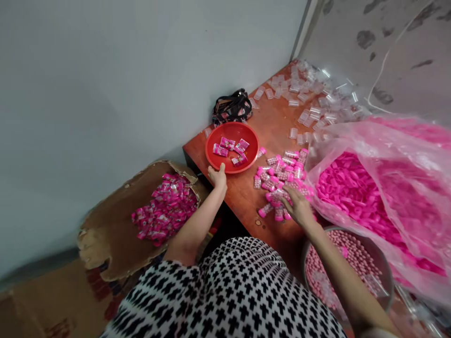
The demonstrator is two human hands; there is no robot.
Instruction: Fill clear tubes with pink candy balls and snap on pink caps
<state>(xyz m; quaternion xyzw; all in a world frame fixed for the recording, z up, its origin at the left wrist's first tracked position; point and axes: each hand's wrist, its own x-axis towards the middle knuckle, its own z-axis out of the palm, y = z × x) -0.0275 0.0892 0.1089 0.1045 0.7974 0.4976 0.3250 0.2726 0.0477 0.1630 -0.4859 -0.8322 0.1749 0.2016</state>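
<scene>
At the near left rim of a red plastic bowl (232, 130) is my left hand (217, 177), its thumb on the rim and its fingers closed about the edge. Several small pink printed packets (227, 143) lie inside the bowl. My right hand (299, 206) reaches over a heap of small clear bottles with pink caps (278, 174), filled with pale pink beads. Its thumb and fingers are apart, touching the near side of the heap; no bottle shows clearly held.
A cardboard box (109, 230) of pink packets (165, 206) stands left of the orange-brown table (269, 124). Behind the bowl sits a dark patterned bag (232, 108). Empty clear bottles (313, 115) lie farther back. At right are a plastic bag of pink caps (355, 188) and a bead-filled basin (389, 286).
</scene>
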